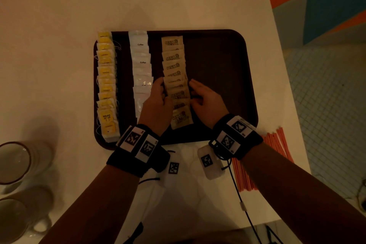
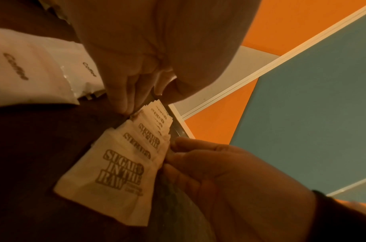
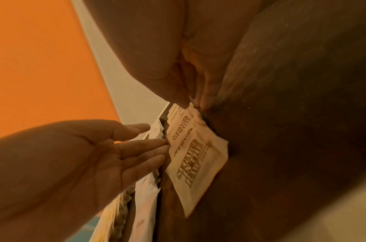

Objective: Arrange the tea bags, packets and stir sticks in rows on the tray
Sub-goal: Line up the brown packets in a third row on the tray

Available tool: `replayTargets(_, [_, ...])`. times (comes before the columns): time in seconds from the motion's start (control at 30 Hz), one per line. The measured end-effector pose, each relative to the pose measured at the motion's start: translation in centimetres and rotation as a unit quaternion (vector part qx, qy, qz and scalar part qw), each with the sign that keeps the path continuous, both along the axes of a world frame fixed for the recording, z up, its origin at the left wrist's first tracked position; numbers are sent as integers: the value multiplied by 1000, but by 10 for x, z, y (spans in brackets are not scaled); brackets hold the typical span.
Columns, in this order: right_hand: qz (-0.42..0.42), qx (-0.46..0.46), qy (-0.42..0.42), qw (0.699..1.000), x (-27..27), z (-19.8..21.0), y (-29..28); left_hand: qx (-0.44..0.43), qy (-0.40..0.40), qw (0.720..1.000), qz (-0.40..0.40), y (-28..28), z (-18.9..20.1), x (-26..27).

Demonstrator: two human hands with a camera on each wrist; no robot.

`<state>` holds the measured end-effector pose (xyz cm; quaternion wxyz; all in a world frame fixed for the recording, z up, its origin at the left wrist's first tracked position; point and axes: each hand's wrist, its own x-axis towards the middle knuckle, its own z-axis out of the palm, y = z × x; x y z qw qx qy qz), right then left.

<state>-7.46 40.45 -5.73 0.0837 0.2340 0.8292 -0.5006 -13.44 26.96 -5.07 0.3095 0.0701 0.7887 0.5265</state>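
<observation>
A dark brown tray (image 1: 217,65) holds three rows running front to back: yellow tea bags (image 1: 106,77) on the left, white coffee packets (image 1: 140,61) beside them, and brown sugar packets (image 1: 174,69) in the middle. My left hand (image 1: 158,95) lies with straight fingers against the left edge of the sugar row (image 3: 198,163). My right hand (image 1: 206,99) touches the row's right edge with its fingertips (image 2: 174,142). Neither hand lifts a packet. Orange stir sticks (image 1: 277,144) lie in a bundle on the table, off the tray's front right corner.
The tray's right half is bare. Stacked cups (image 1: 13,162) stand on the white table at the front left. Two small white tagged boxes (image 1: 211,162) and a cable lie between my forearms. The table's edge runs close along the right.
</observation>
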Motion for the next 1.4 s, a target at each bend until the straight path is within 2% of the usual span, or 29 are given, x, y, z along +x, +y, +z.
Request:
replayTargets(0.13, [-34, -56, -11, 998, -6, 3, -1, -11, 5, 1000, -3, 3, 1, -2])
replayTargets(0.47, [-47, -27, -24, 998, 1, -1, -4, -40, 4, 999, 0, 2, 5, -4])
replayTargets(0.63, [-31, 42, -37, 998, 14, -2, -1, 16, -72, 997, 4, -8, 16, 10])
replayTargets(0.77, [-47, 32, -52, 997, 29, -5, -7, 22, -100, 995, 12, -16, 18, 32])
replayTargets(1.23, [-108, -9, -67, 992, 31, -10, -14, -2, -62, 998, 17, -22, 7, 37])
replayTargets(1.33, [-94, 6, -77, 993, 29, -7, -13, -1, -63, 998, 14, -22, 7, 37])
replayTargets(1.4, [-67, 49, -78, 993, 27, -6, -12, 5, -67, 998, 16, -21, 7, 36])
